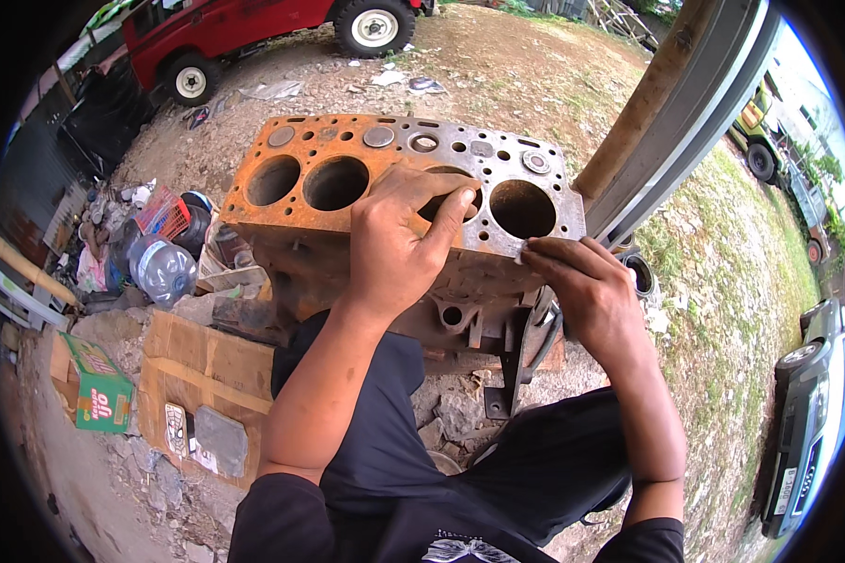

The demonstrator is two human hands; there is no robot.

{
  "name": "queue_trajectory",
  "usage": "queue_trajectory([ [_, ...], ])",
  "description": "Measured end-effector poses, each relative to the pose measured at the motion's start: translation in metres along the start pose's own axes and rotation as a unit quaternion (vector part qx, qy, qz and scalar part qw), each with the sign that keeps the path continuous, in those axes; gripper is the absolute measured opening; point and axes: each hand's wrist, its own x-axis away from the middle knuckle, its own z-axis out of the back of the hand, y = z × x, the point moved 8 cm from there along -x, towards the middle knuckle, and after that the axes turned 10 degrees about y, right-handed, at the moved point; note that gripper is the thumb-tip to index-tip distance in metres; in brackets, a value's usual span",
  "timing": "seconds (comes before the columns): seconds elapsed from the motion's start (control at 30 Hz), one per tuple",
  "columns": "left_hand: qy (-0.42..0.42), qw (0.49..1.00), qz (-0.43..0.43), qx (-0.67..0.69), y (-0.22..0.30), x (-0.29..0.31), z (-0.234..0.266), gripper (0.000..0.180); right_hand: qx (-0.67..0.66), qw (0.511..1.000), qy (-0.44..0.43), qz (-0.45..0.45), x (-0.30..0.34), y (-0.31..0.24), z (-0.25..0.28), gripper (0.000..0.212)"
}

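In front of me stands an engine block [291,251], its top face orange with rust on the left and bare grey on the right. Round cylinder bores run along it. My left hand [394,239] rests over the third bore from the left, thumb and forefinger closed together at its rim; whatever they pinch is hidden. At the near right corner, beside the rightmost bore [522,209], my right hand [599,298] has its fingers bunched against the block's edge. A tiny pale bit shows at those fingertips, too small to name.
A flattened cardboard piece [174,352] and a green box [103,387] lie at left, below a clear plastic jug [162,267] among scrap. A post [662,113] rises behind the block's right end. A red vehicle [244,33] stands far back, and a car [803,441] at right.
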Motion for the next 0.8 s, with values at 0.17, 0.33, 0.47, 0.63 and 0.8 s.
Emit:
queue_trajectory([
  [0.17, 0.031, 0.999, 0.025, -0.008, -0.007, -0.003, 0.004, 0.012, -0.017, 0.999, -0.010, 0.036, -0.016, -0.010, -0.020, 0.051],
  [0.33, 0.057, 0.996, 0.069, 0.027, -0.001, -0.005, 0.018, 0.013, 0.055, 0.998, -0.035, -0.004, 0.004, -0.003, -0.003, 0.055],
  [0.47, 0.058, 0.994, 0.080, 0.040, -0.004, -0.004, 0.007, 0.012, 0.044, 0.998, -0.032, 0.009, -0.011, -0.013, -0.020, 0.056],
  [0.63, 0.041, 0.999, 0.003, -0.017, -0.009, -0.003, 0.005, 0.014, 0.021, 0.999, -0.042, 0.009, -0.007, -0.008, -0.017, 0.058],
  [0.8, 0.057, 0.985, -0.088, -0.139, -0.001, -0.013, 0.016, 0.009, 0.015, 0.997, -0.058, 0.042, -0.013, -0.012, -0.019, 0.057],
])
